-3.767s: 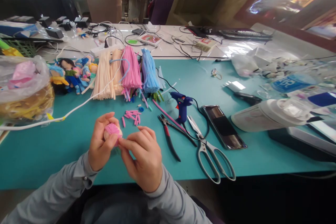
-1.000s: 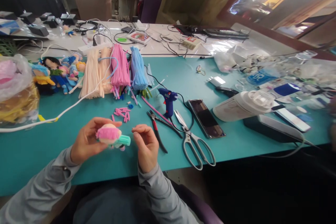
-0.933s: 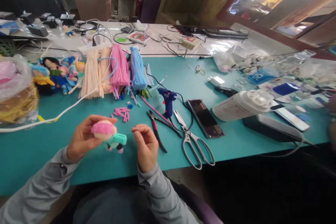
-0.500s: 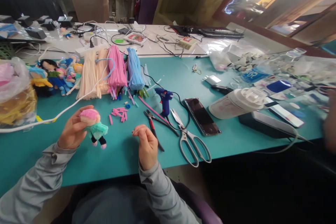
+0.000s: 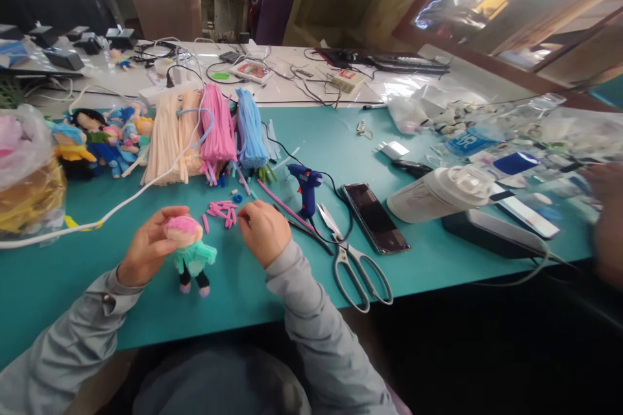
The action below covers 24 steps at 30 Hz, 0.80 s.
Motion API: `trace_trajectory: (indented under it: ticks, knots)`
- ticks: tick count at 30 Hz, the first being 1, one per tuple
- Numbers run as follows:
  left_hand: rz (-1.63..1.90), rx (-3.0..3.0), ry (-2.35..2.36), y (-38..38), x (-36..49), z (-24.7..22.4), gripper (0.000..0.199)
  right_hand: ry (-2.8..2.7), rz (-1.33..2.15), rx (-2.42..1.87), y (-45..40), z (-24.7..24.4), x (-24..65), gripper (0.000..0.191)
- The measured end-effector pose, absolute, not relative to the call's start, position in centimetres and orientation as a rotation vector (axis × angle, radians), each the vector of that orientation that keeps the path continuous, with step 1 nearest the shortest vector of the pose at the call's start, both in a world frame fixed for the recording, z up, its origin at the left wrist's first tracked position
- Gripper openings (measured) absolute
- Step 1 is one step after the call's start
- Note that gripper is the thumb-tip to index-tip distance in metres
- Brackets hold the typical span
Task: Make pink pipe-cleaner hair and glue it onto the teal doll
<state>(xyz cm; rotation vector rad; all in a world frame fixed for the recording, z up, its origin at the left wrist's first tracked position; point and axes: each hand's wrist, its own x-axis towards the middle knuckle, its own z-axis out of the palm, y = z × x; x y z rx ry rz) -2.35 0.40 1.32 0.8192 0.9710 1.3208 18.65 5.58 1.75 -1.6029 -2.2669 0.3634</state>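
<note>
My left hand (image 5: 148, 248) grips the head of a small doll (image 5: 192, 249) with pink hair, a mint-green top and black legs. My right hand (image 5: 264, 231) is closed just right of a loose pile of short pink pieces (image 5: 222, 211); its fingertips are bunched, and whatever they may hold is too small to make out. A small blue ring (image 5: 237, 198) lies by the pile. Under and behind my right hand the pliers are mostly hidden. A blue glue gun (image 5: 306, 188) stands beyond it, near the open scissors (image 5: 346, 259).
Bundles of peach (image 5: 168, 136), pink (image 5: 217, 123) and blue stems (image 5: 250, 130) stand behind. More dolls (image 5: 104, 139) sit at left. A phone (image 5: 376, 217) and a white cup (image 5: 438, 193) are on the right. A white cable crosses the left side. Another person's hand is at the right edge.
The doll and my left hand have moved right and slightly toward me. My right hand has gone forward and a little left, up to the pink pieces, and now covers much of the pliers.
</note>
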Motion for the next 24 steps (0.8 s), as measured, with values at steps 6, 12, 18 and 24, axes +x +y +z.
trace_trajectory:
  ticks: [6,12,18,24]
  knots:
    - [1.255,0.84,1.016,0.2,-2.1,1.8,0.047,-2.346,0.417,-1.537,6.6,0.8,18.3,0.015]
    - [1.193,0.847,1.107,-0.1,-1.6,1.9,0.05,-2.273,0.384,-1.502,6.1,-0.1,18.4,0.018]
    - [1.177,0.887,1.126,-0.2,-1.7,1.6,0.05,-2.396,0.382,-1.403,5.8,-0.4,18.0,0.022]
    - [1.145,0.846,1.089,-0.3,-1.5,1.2,0.05,-2.307,0.294,-1.473,6.3,-0.8,18.3,0.021]
